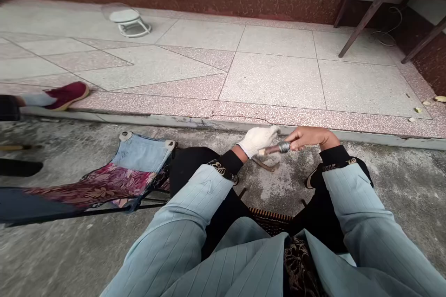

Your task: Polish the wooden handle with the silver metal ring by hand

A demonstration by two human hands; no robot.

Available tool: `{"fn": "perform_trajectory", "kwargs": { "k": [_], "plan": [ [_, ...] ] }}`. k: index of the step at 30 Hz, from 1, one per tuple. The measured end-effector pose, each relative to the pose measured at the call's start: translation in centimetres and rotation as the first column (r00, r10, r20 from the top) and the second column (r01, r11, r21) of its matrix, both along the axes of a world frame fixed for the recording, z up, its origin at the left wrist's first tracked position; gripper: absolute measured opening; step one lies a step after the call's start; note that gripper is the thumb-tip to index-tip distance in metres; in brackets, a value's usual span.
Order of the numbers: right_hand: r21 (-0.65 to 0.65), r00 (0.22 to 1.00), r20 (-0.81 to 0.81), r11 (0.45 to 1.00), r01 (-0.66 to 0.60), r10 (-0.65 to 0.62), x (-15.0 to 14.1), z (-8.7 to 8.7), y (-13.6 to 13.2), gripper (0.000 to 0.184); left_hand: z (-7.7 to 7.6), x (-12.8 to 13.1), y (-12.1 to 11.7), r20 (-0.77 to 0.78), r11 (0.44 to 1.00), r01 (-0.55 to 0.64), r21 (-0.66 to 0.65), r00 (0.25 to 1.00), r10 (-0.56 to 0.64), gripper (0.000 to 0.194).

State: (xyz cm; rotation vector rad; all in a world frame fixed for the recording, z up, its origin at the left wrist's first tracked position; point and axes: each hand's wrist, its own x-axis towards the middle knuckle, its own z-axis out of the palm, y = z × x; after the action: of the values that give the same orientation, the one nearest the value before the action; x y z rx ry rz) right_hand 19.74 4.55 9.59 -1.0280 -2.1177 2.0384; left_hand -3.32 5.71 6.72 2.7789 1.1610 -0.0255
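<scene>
My left hand (259,140), in a white knitted glove, is above the ground close to the step edge. Its fingers are closed and bent toward my right hand; what they hold, if anything, is hidden. My bare right hand (311,138) grips the end of a small sickle (272,149) by its brown handle, which has a grey wrapped band. The handle points left, passing just below the glove. From near its far end a thin curved blade (267,165) hooks back to the right over the concrete.
A folding chair (104,181) with patched cloth stands left of my leg. Beyond it is another person's red shoe (71,94) on the tiled step (275,79). A white stool (130,22) and a wooden table (365,21) stand farther back. Below me is a woven seat (270,218).
</scene>
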Motion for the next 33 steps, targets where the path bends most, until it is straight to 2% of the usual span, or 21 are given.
{"fn": "perform_trajectory", "kwargs": {
  "k": [3,6,8,10,14,17,19,21,23,24,26,27,28,29,31,33],
  "plan": [
    [0.059,0.976,-0.093,0.977,0.203,-0.197,0.7,0.4,0.2,0.039,-0.2,0.5,-0.2,-0.034,0.998,0.053,-0.04,0.998,-0.055,0.058],
    [0.052,0.95,-0.118,0.953,0.297,-0.29,0.9,0.5,0.1,0.037,-0.3,0.9,-0.6,-0.027,0.993,0.06,-0.1,0.998,-0.063,0.041],
    [0.036,0.921,-0.13,0.926,0.375,-0.368,0.8,0.3,0.1,0.035,-0.2,1.0,-0.7,-0.004,0.983,0.049,-0.177,0.999,-0.05,0.039],
    [0.009,0.859,-0.167,0.871,0.492,-0.484,0.7,0.1,0.0,0.035,-0.1,1.1,-0.6,0.011,0.973,0.032,-0.229,0.999,-0.031,0.04],
    [-0.026,0.7,-0.173,0.713,0.7,-0.693,0.6,-0.2,0.3,0.035,-0.4,1.2,-0.8,-0.008,0.969,0.034,-0.243,0.999,-0.037,0.038],
    [0.083,0.637,-0.099,0.632,0.771,-0.764,0.6,-0.5,0.8,0.032,-0.8,1.3,-1.3,-0.038,0.97,0.055,-0.235,0.997,-0.065,0.037],
    [0.224,0.633,0.009,0.618,0.753,-0.774,0.6,-0.8,1.1,0.027,-1.0,1.3,-1.6,-0.051,0.974,0.071,-0.215,0.995,-0.084,0.038],
    [0.398,0.632,0.173,0.641,0.657,-0.755,0.5,-1.1,1.4,0.024,-1.0,1.1,-1.7,-0.063,0.982,0.086,-0.171,0.993,-0.098,0.037],
    [0.522,0.628,0.352,0.703,0.484,-0.694,0.3,-1.5,1.4,0.021,-0.7,0.8,-1.6,-0.07,0.99,0.083,-0.117,0.993,-0.092,0.035],
    [0.517,0.647,0.442,0.766,0.382,-0.621,0.1,-1.6,1.2,0.02,-0.6,0.6,-1.5,-0.07,0.992,0.077,-0.097,0.994,-0.084,0.034],
    [0.319,0.783,0.518,0.927,0.195,-0.343,-0.1,-1.5,0.7,0.02,-0.2,0.2,-1.2,-0.068,0.994,0.072,-0.081,0.995,-0.077,0.032],
    [0.176,0.862,0.476,0.979,0.099,-0.173,-0.1,-1.3,0.4,0.022,-0.1,0.0,-1.0,-0.062,0.994,0.073,-0.084,0.995,-0.078,0.032],
    [0.051,0.919,0.393,0.999,0.005,-0.024,-0.1,-0.9,0.1,0.027,0.1,-0.2,-0.8,-0.053,0.992,0.076,-0.098,0.995,-0.081,0.032],
    [-0.036,0.959,0.273,0.997,-0.064,0.072,0.0,-0.5,-0.1,0.033,0.2,-0.4,-0.5,-0.038,0.989,0.083,-0.124,0.995,-0.088,0.033],
    [-0.039,0.986,0.158,0.998,-0.055,0.06,0.5,0.5,-0.4,0.044,0.5,-0.5,-0.1,0.024,0.976,0.085,-0.201,0.996,-0.082,0.036],
    [0.018,0.985,-0.057,0.987,0.162,-0.161,1.0,1.2,-0.5,0.044,0.8,-0.5,0.0,0.1,0.958,0.061,-0.28,0.994,-0.034,0.039]
  ]
}}
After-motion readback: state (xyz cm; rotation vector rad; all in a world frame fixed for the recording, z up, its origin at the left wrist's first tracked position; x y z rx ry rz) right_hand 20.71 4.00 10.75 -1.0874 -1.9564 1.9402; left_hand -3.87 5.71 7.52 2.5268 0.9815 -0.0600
